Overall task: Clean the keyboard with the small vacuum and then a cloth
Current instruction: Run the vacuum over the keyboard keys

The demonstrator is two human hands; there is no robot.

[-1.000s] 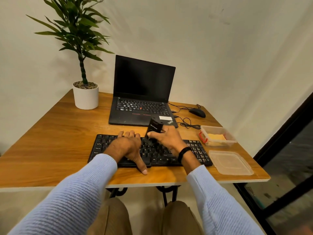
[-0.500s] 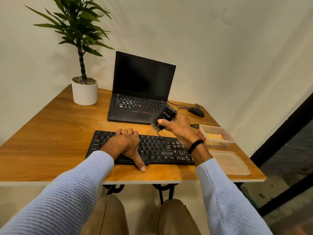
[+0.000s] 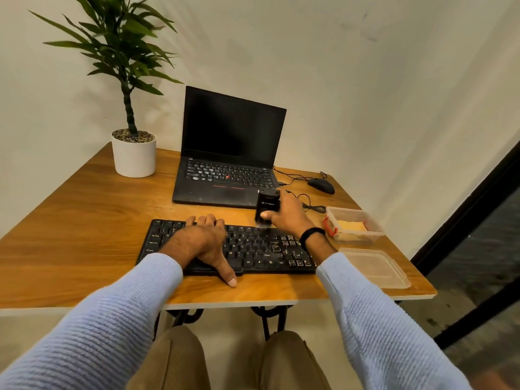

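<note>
At centre frame, a person's right hand point(image 3: 287, 218) grips the small vacuum point(image 3: 267, 206) upright, nozzle down at the upper edge of the keyboard point(image 3: 253, 249), whose long axis runs left to right, while the left hand point(image 3: 202, 240) rests flat, fingers relaxed, on its left half.

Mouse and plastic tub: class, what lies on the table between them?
Head view: a looped black cable lies between mouse and tub.

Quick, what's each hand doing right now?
Left hand: open, resting on the keyboard.
Right hand: holding the small vacuum over the keyboard's far edge.
</note>
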